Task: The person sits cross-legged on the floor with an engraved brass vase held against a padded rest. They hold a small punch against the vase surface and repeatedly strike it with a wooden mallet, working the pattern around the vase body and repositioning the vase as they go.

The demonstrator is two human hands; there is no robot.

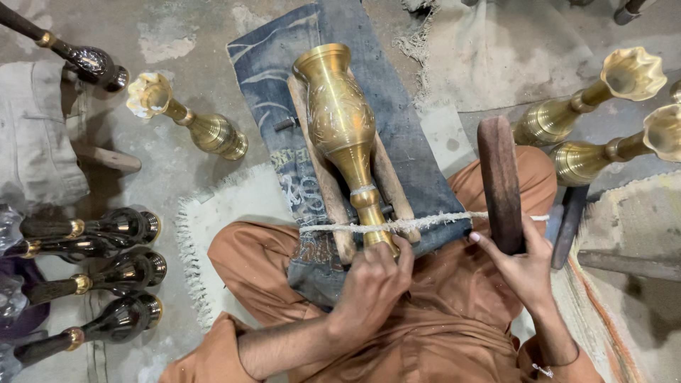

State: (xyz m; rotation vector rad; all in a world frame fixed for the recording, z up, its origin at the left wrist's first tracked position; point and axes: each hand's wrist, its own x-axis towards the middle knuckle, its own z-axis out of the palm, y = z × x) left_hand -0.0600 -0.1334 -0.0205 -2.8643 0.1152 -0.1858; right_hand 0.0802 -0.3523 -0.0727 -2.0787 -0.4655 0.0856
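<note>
Here, left hand (372, 284) closed on the base of the engraved brass vase (344, 135) — long axis running straight away from the wrist, mouth at the far end, body cradled in a wooden frame (320, 177) over denim cloth (408, 152). Right hand (521, 266) clamped around the foot of a dark wooden mallet (499, 181), upright, just right of the vase. White cord (440, 221) stretched crosswise between both hands — left hand nearer the vase.

At centre frame the engraved brass vase (343, 120) shines gold with a floral pattern, lying on faded blue denim cloth (404, 152). Lower left, glossy black vases (106, 273) carry gold bands. The clothing (440, 319) is orange-brown.
</note>
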